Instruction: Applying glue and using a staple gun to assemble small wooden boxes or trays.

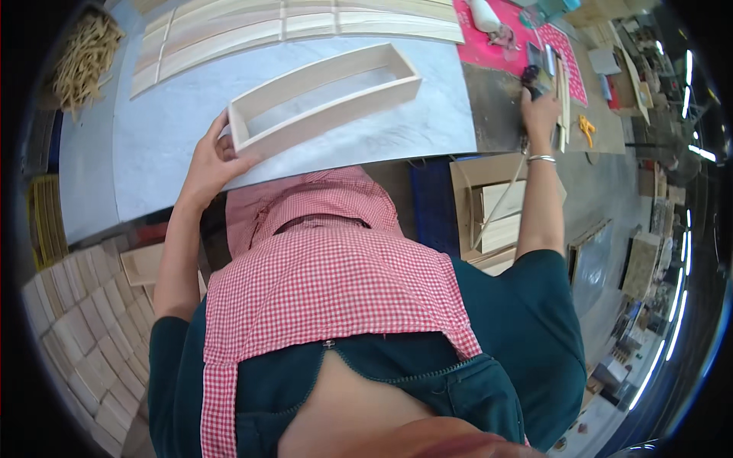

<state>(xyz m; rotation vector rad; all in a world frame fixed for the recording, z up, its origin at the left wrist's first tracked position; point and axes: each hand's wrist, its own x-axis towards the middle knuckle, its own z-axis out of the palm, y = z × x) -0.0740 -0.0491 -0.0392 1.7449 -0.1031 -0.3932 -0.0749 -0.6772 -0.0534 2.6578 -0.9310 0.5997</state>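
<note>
A long, narrow pale wooden box frame (328, 124) lies slanted on the light table sheet, its open side up. My left hand (211, 164) is closed round its near left corner, with the thumb on the front wall and the fingers at the end piece. At the right, my right hand (540, 114) is wrapped round a dark tool with metallic parts (532, 74), resting on the dark patch of the tabletop. Its exact kind is hard to make out, as my fingers cover part of it. A pale hose (504, 200) hangs below that hand.
Wooden panels (305, 27) lie across the table's far side. Wood strips (85, 61) are heaped far left. A white bottle (484, 15) stands on pink cloth; an orange clamp (586, 130) lies right. Stacked wooden pieces (92, 328) and a cardboard box (460, 202) are below table level.
</note>
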